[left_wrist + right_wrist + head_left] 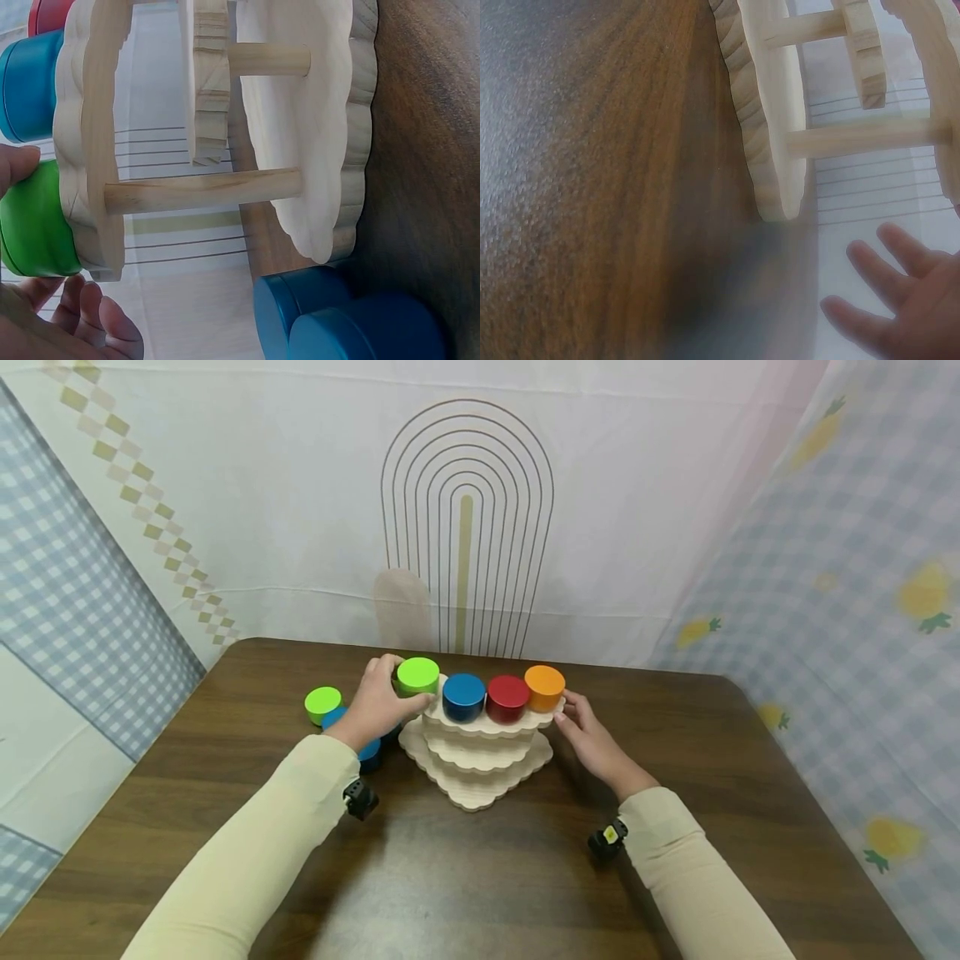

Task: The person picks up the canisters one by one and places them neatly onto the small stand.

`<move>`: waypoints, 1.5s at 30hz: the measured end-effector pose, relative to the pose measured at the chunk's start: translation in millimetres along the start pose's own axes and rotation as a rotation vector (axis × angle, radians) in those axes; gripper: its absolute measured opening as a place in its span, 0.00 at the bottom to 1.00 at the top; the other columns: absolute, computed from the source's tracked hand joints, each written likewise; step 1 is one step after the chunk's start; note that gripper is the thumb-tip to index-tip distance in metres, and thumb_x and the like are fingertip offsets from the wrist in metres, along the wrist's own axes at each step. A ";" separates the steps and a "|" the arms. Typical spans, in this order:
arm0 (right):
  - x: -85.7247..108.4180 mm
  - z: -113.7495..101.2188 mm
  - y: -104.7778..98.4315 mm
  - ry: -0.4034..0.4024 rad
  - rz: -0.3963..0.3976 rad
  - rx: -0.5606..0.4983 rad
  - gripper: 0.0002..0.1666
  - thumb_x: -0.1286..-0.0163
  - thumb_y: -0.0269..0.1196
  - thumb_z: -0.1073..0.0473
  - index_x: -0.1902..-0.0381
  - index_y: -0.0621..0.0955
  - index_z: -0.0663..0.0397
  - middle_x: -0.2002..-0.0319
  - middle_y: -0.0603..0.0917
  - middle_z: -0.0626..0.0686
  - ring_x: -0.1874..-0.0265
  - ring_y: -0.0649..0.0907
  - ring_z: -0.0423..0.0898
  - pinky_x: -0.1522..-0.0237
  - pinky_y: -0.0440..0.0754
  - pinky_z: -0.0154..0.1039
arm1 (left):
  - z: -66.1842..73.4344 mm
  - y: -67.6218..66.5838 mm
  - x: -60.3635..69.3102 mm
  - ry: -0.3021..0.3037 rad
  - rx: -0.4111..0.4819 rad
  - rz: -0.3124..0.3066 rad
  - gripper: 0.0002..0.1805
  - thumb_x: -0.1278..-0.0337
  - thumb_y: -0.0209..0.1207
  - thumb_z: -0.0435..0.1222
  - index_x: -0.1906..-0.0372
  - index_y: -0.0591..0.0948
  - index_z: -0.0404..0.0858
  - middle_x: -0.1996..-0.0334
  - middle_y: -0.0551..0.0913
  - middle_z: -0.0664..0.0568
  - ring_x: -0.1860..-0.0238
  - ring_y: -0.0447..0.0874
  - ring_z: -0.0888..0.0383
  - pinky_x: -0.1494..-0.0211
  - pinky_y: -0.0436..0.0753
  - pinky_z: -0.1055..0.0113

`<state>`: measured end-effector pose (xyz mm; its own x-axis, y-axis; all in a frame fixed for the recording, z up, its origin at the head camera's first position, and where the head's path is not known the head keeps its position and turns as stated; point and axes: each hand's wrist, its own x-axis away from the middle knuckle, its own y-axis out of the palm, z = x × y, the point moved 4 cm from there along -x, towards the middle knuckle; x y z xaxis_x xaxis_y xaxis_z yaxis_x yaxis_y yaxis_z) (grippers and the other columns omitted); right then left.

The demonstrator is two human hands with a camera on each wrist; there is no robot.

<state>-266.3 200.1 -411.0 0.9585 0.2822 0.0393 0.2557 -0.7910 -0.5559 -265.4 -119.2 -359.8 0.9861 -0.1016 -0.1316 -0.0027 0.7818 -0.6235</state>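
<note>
A tiered wooden stand (471, 789) with scalloped shelves stands on the table, its round posts (202, 191) showing in the left wrist view. On its top shelf (483, 727) are a green tin (417, 676), a blue tin (463, 697), a red tin (507, 699) and an orange tin (544, 687). My left hand (375, 700) holds the green tin at the shelf's left end, thumb in front and fingers behind. Beside the shelf's right end, near the orange tin, is my right hand (596, 745). Several of its fingers are extended in the right wrist view; its thumb contact is hidden there.
Left of the stand are another green tin (323, 704) and several blue tins (369, 754), partly hidden behind my left arm. Patterned cloth (300, 527) hangs behind the brown wooden table (465, 893) and at both sides.
</note>
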 end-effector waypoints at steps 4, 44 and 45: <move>-0.5 0.7 0.5 0.005 -0.004 0.005 0.37 0.22 0.43 0.43 0.25 0.48 0.51 0.31 0.60 0.66 0.31 0.61 0.63 0.33 0.57 0.63 | -3.1 1.0 1.8 -0.002 0.013 -0.007 0.39 0.47 0.66 0.44 0.35 0.63 0.30 0.45 0.65 0.36 0.47 0.65 0.43 0.43 0.71 0.49; -0.4 -0.7 -0.5 0.001 -0.017 0.031 0.38 0.22 0.42 0.42 0.24 0.46 0.51 0.31 0.59 0.66 0.31 0.61 0.64 0.33 0.56 0.64 | -84.4 -73.7 21.5 -0.044 -0.064 0.117 0.40 0.39 0.61 0.43 0.29 0.58 0.29 0.35 0.59 0.30 0.36 0.56 0.33 0.39 0.64 0.37; -0.2 -0.8 -0.5 0.002 -0.017 0.032 0.38 0.22 0.42 0.42 0.24 0.46 0.51 0.31 0.59 0.66 0.31 0.61 0.64 0.33 0.56 0.64 | -87.2 -74.3 21.5 -0.051 -0.068 0.114 0.40 0.39 0.61 0.43 0.29 0.58 0.29 0.35 0.58 0.29 0.35 0.55 0.33 0.39 0.64 0.36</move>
<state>-266.5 200.0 -410.1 0.9544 0.2942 0.0503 0.2675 -0.7684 -0.5814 -258.5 -233.1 -383.4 0.9859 0.0180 -0.1663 -0.1245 0.7430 -0.6576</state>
